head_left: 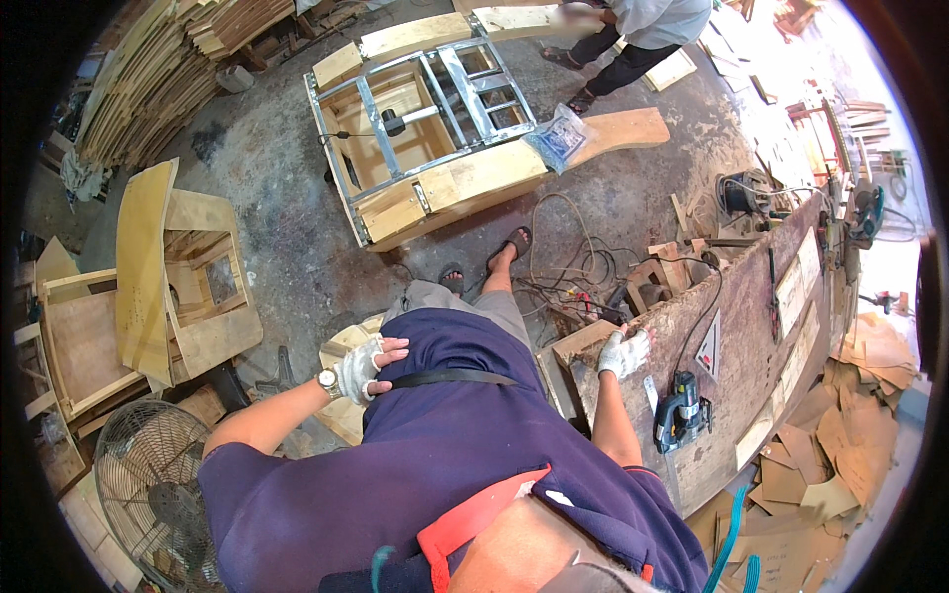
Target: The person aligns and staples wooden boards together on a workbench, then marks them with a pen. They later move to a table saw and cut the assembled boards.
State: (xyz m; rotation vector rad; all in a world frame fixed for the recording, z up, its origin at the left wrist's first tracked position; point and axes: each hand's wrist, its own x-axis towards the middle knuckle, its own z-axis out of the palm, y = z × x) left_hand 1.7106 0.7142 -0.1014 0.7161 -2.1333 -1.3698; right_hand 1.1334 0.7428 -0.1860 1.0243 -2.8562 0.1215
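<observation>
My left hand (pixel 371 369), in a white fingerless glove, rests at my waist beside a black belt (pixel 450 377). Its fingers are apart and hold nothing; a wristwatch (pixel 327 380) sits on that wrist. My right hand (pixel 625 353), gloved the same way, lies on the near corner of a worn wooden workbench (pixel 736 415), fingers loosely spread with nothing visible in them. Close to it on the bench are a jigsaw (pixel 680 413) with a dark body, a triangular set square (pixel 709 346) and a short metal rule (pixel 650 391).
Ahead on the floor lies a wood-and-metal frame (pixel 445 119) with a plastic bag (pixel 561 138) on it. Another person (pixel 647 30) stands beyond. Cables (pixel 568 272) and offcuts lie by the bench. A fan (pixel 163 494) and wooden carcass (pixel 188 282) stand left.
</observation>
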